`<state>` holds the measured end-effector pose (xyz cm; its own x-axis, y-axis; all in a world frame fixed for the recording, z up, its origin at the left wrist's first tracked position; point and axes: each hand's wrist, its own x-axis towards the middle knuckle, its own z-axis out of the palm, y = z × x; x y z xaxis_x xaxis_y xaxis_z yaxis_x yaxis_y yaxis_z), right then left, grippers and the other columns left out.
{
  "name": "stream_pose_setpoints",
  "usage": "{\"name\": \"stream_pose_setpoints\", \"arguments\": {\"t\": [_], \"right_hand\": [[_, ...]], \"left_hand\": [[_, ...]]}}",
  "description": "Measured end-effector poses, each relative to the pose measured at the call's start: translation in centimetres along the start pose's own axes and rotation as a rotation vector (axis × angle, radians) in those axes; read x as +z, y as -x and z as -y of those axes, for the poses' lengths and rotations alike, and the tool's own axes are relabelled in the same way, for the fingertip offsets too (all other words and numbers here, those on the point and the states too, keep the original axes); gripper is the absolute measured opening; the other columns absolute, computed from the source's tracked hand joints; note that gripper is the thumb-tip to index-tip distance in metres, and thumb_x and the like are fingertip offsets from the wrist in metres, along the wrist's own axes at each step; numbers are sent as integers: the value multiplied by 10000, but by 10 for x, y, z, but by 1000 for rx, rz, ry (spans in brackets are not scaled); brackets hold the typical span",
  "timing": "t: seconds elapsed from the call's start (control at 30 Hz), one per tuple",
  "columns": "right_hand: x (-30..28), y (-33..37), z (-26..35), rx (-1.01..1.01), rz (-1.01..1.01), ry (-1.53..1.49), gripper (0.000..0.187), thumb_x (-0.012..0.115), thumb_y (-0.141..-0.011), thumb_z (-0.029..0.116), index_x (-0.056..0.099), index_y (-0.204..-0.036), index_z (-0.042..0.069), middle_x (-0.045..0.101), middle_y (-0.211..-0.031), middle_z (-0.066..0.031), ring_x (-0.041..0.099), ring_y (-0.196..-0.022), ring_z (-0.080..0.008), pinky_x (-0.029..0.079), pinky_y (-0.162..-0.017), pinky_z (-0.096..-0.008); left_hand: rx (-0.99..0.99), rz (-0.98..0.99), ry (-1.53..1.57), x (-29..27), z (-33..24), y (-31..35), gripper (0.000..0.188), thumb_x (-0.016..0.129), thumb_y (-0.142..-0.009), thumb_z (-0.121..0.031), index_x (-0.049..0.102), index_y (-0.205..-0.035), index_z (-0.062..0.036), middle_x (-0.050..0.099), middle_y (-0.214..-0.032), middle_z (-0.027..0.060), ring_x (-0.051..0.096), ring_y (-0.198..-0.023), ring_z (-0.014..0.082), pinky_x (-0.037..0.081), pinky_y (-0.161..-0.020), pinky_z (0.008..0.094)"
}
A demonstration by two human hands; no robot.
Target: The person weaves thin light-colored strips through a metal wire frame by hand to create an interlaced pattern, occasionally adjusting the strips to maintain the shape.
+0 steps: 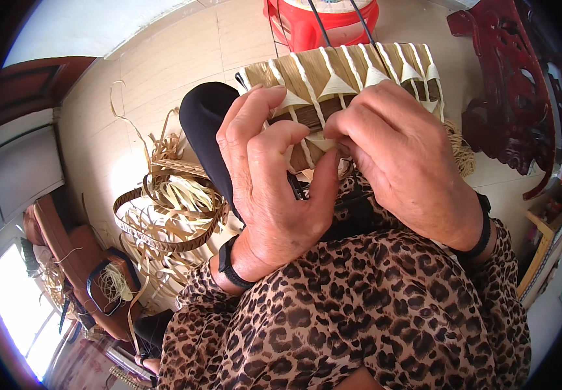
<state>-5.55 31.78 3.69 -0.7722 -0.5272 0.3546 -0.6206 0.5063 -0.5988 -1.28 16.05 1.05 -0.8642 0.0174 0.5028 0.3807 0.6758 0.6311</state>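
Note:
Across my lap lies a woven panel [304, 73] of broad tan leaf, ribbed with white twisted cords and folded pale triangles. My left hand [274, 175] is curled over its left part, fingertips on the pale folds and thumb at the near edge. My right hand [398, 153] is closed in a pinch near the left thumb, at a pale strip [318, 141] by the panel's near edge. The pinching fingertips are partly hidden behind the hand. Below the panel, between the hands, its underside is mostly covered.
On the floor at left sit a heap of loose pale strips [187, 195] and a braided brown band [164, 246]. A red tub [323, 26] stands beyond the panel, with dark rods above it. Carved dark-red wooden furniture [508, 84] is at right. A brown bench [73, 260] holds more fibres.

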Motion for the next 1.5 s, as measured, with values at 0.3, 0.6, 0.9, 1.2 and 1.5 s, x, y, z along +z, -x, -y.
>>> {"name": "stream_pose_setpoints", "arguments": {"t": [0.3,0.6,0.9,1.2,1.5], "right_hand": [[-2,-2,-4,16,20,-12,163,658,-718,-58,546,-814,14,512,-785,-92,533,-724,-265,447,-620,-361],[-5,6,-6,34,-61,-40,219,714,-694,-64,597,-854,29,551,-810,-76,571,-717,-234,464,-613,-324],[-4,22,8,129,-148,86,199,765,-672,-26,641,-819,24,610,-785,-60,600,-694,-207,485,-598,-303],[6,16,13,77,-216,93,214,716,-667,-84,650,-857,-11,600,-782,-95,596,-688,-231,481,-590,-320],[-3,15,3,195,-182,42,214,737,-711,-38,641,-889,31,601,-808,-76,605,-700,-201,476,-604,-299]], "left_hand": [[90,65,-31,-4,11,3,388,787,-740,-149,598,-1053,-20,509,-1273,209,492,-1192,367,434,-962,427],[219,10,-59,-2,13,6,320,778,-685,-63,687,-991,-40,552,-1220,224,530,-1123,411,460,-920,456],[187,19,-67,-1,5,10,322,772,-710,-69,693,-1022,-56,556,-1236,211,521,-1149,396,457,-938,444],[171,-3,-39,2,6,11,328,761,-726,-72,673,-1040,-47,554,-1243,206,506,-1180,392,429,-977,448],[152,10,-77,-3,4,3,272,755,-706,-39,684,-968,-32,577,-1194,195,535,-1116,372,449,-924,426]]}}
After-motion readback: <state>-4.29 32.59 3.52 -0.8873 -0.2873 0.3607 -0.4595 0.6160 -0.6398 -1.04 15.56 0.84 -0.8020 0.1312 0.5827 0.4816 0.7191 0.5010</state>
